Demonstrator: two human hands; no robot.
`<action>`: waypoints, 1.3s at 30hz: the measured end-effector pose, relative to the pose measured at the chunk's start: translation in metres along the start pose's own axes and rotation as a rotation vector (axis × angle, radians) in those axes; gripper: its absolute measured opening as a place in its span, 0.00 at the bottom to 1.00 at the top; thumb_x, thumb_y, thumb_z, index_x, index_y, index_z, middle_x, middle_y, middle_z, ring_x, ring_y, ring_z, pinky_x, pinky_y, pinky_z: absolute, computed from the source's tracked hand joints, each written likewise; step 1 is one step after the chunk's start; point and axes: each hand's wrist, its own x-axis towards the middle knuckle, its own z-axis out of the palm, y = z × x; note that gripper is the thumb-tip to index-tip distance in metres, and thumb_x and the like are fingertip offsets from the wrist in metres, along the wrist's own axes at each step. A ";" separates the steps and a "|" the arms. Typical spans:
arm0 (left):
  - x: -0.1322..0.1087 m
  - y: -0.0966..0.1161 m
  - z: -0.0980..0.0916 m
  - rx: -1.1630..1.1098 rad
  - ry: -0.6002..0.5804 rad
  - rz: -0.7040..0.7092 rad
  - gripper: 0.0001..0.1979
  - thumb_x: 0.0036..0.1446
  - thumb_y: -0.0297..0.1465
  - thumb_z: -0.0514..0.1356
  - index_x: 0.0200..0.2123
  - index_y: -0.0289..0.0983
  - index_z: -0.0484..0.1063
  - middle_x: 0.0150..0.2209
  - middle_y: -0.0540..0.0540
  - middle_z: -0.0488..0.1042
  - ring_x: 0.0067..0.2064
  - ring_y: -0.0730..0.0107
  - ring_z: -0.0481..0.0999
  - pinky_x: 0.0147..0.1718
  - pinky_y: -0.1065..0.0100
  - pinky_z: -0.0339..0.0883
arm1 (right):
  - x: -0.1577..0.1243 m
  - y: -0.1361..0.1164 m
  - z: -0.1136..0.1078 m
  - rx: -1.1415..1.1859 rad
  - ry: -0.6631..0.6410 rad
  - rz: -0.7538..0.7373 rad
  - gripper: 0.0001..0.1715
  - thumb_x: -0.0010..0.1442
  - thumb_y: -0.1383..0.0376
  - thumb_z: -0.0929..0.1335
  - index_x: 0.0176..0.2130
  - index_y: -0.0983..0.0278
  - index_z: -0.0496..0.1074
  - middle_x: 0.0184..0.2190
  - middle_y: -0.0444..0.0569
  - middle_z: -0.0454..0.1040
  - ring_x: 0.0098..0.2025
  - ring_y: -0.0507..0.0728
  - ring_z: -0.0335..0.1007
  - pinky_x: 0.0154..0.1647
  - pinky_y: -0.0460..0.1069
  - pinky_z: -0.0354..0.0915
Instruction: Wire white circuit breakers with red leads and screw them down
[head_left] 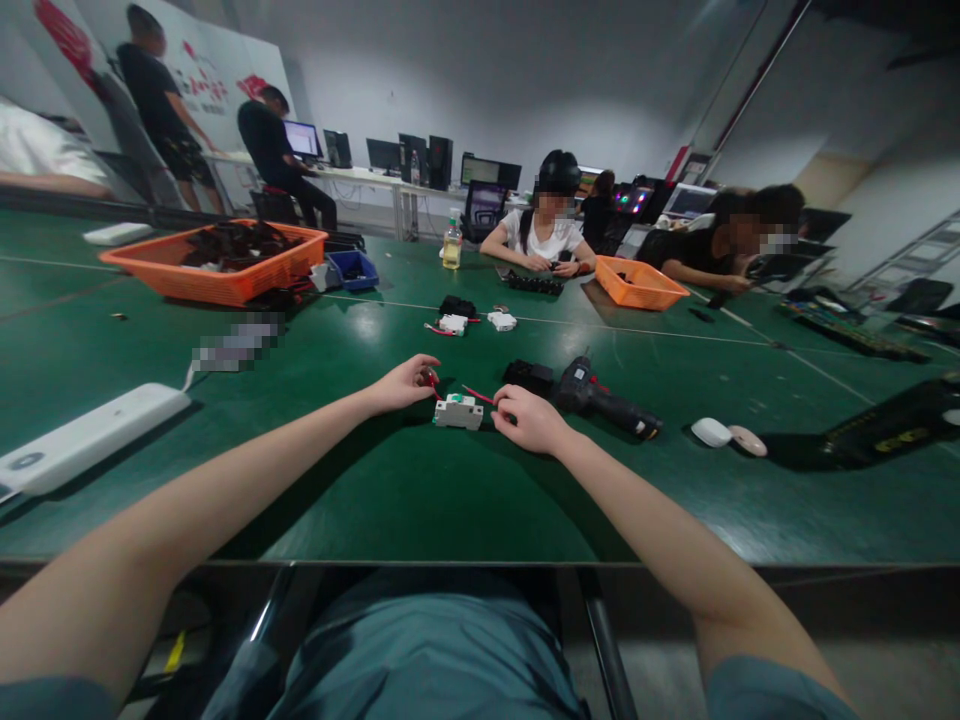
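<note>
A white miniature circuit breaker [459, 411] with a green switch part lies on the green table in front of me, between my hands. My left hand [405, 385] is just to its left, fingers curled around a short red wire [436, 393] at the breaker's upper left; the fingertips are partly hidden. My right hand [529, 420] is at the breaker's right side, thumb and fingers pinched on the end of another red wire [478, 395]. Further back lie two more white breakers [453, 324] [502, 321], one with red wires, beside a black part [457, 306].
A black cordless screwdriver [607, 405] lies right of my hands, near a small white case [711, 432] and a dark bottle [892, 435]. On the left are a white power strip [97, 435] and an orange basket [225, 285] of black parts. Co-workers sit across the table.
</note>
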 end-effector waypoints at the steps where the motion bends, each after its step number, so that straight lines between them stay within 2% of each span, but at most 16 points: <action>1: -0.001 0.000 -0.001 0.048 -0.022 0.023 0.29 0.45 0.22 0.63 0.53 0.36 0.65 0.40 0.46 0.74 0.36 0.71 0.75 0.35 0.69 0.69 | 0.000 0.000 0.000 0.003 -0.001 0.001 0.16 0.65 0.66 0.66 0.25 0.64 0.67 0.41 0.53 0.72 0.41 0.56 0.68 0.40 0.50 0.66; 6: -0.005 -0.003 0.001 0.211 -0.045 0.064 0.28 0.45 0.24 0.65 0.52 0.38 0.70 0.38 0.48 0.71 0.29 0.73 0.69 0.27 0.70 0.64 | 0.000 0.000 0.000 0.022 0.008 0.004 0.15 0.66 0.65 0.65 0.26 0.64 0.66 0.42 0.54 0.72 0.42 0.56 0.68 0.42 0.51 0.66; 9: -0.005 -0.005 0.004 0.256 -0.012 0.095 0.20 0.44 0.26 0.67 0.44 0.39 0.74 0.36 0.49 0.70 0.31 0.71 0.69 0.29 0.70 0.63 | 0.001 -0.001 -0.001 0.058 0.031 0.005 0.15 0.67 0.65 0.64 0.27 0.64 0.67 0.43 0.53 0.72 0.44 0.56 0.69 0.45 0.52 0.67; 13: -0.005 -0.004 0.006 0.378 0.032 0.192 0.10 0.46 0.30 0.67 0.35 0.39 0.74 0.37 0.47 0.69 0.35 0.68 0.69 0.34 0.68 0.65 | 0.001 -0.009 -0.001 0.306 0.068 0.009 0.15 0.68 0.64 0.63 0.29 0.64 0.69 0.50 0.54 0.71 0.52 0.58 0.69 0.54 0.55 0.66; 16: -0.005 -0.004 0.006 0.470 0.054 0.248 0.06 0.50 0.33 0.65 0.31 0.38 0.73 0.37 0.46 0.69 0.37 0.66 0.69 0.37 0.66 0.65 | 0.001 -0.019 0.004 0.387 -0.016 -0.001 0.13 0.68 0.63 0.65 0.32 0.63 0.73 0.61 0.54 0.64 0.63 0.61 0.61 0.62 0.60 0.60; 19: -0.004 -0.005 0.007 0.565 0.018 0.289 0.11 0.59 0.39 0.59 0.30 0.37 0.71 0.38 0.44 0.69 0.37 0.66 0.69 0.39 0.64 0.65 | 0.003 -0.027 0.012 0.356 -0.104 -0.001 0.12 0.67 0.61 0.66 0.35 0.63 0.76 0.62 0.56 0.61 0.65 0.62 0.57 0.64 0.61 0.56; 23: -0.001 -0.006 0.006 0.644 -0.072 0.320 0.19 0.66 0.42 0.50 0.30 0.37 0.72 0.36 0.44 0.71 0.40 0.64 0.70 0.44 0.62 0.65 | 0.006 -0.026 0.018 0.370 -0.139 -0.035 0.15 0.68 0.60 0.65 0.35 0.64 0.77 0.53 0.56 0.68 0.56 0.59 0.65 0.58 0.56 0.61; 27: 0.000 -0.004 0.004 0.560 -0.048 0.211 0.22 0.68 0.42 0.45 0.35 0.37 0.74 0.38 0.45 0.74 0.43 0.64 0.73 0.48 0.62 0.65 | 0.006 -0.019 0.015 0.331 -0.132 -0.034 0.14 0.68 0.60 0.65 0.35 0.63 0.77 0.47 0.53 0.70 0.50 0.58 0.67 0.52 0.53 0.64; 32: -0.005 0.000 0.004 0.537 -0.038 0.118 0.20 0.68 0.42 0.45 0.41 0.38 0.73 0.35 0.48 0.74 0.37 0.66 0.74 0.40 0.64 0.67 | 0.000 -0.005 0.005 0.156 -0.128 -0.004 0.14 0.67 0.58 0.66 0.34 0.62 0.77 0.47 0.53 0.69 0.44 0.57 0.68 0.44 0.52 0.65; 36: -0.013 0.007 0.011 0.703 -0.063 0.269 0.19 0.69 0.39 0.44 0.46 0.38 0.72 0.41 0.44 0.76 0.42 0.64 0.75 0.41 0.63 0.67 | -0.002 0.004 0.002 0.135 -0.102 0.012 0.13 0.67 0.60 0.66 0.34 0.62 0.77 0.46 0.54 0.70 0.45 0.59 0.67 0.45 0.53 0.65; 39: -0.018 0.013 0.015 0.890 -0.109 0.403 0.18 0.69 0.37 0.45 0.47 0.37 0.72 0.44 0.42 0.76 0.44 0.62 0.75 0.42 0.63 0.68 | -0.001 0.004 0.004 0.198 -0.045 0.011 0.13 0.66 0.60 0.66 0.32 0.62 0.76 0.53 0.54 0.66 0.51 0.60 0.66 0.52 0.56 0.64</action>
